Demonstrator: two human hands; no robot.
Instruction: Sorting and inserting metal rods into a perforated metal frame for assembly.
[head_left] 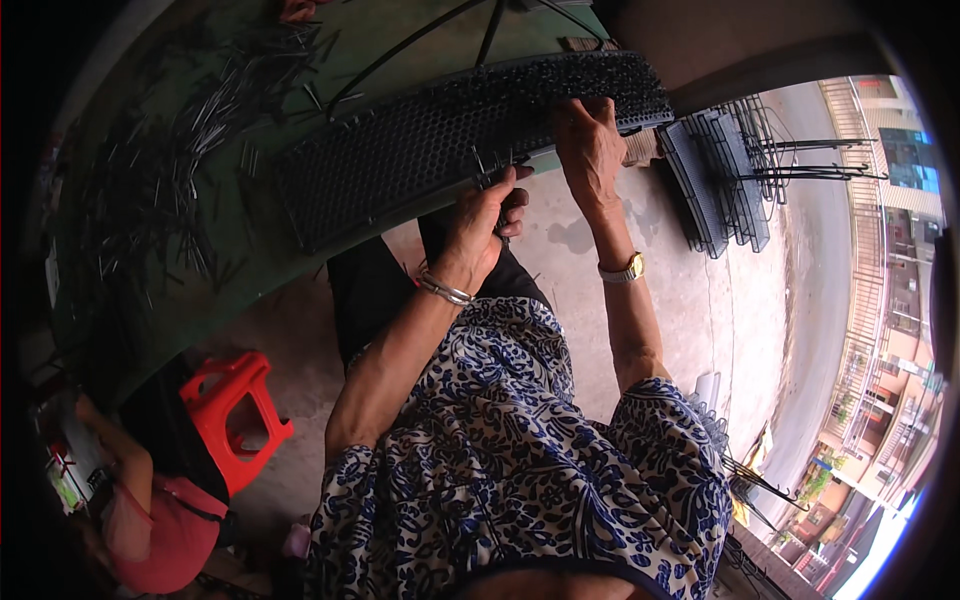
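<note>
A long dark perforated rack [390, 160] lies slanted across the green table [375, 35]. Its bare holes show along the left and middle, while black pieces crowd the far right stretch. My left hand [480, 225] is closed around several thin dark rods [482, 162], whose tips stick up by the rack's near edge. Over the right part of the rack, my right hand [590, 150] has its fingers pressed together and pointing down at the holes. Whatever it pinches is hidden behind the fingers.
Loose thin rods [195, 140] lie heaped on the table's left side. Dark bent wire legs [410, 40] rise behind the rack. More racks with wire frames [715, 180] stand on the floor at right. A red stool [240, 415] and a person in pink [170, 535] are at lower left.
</note>
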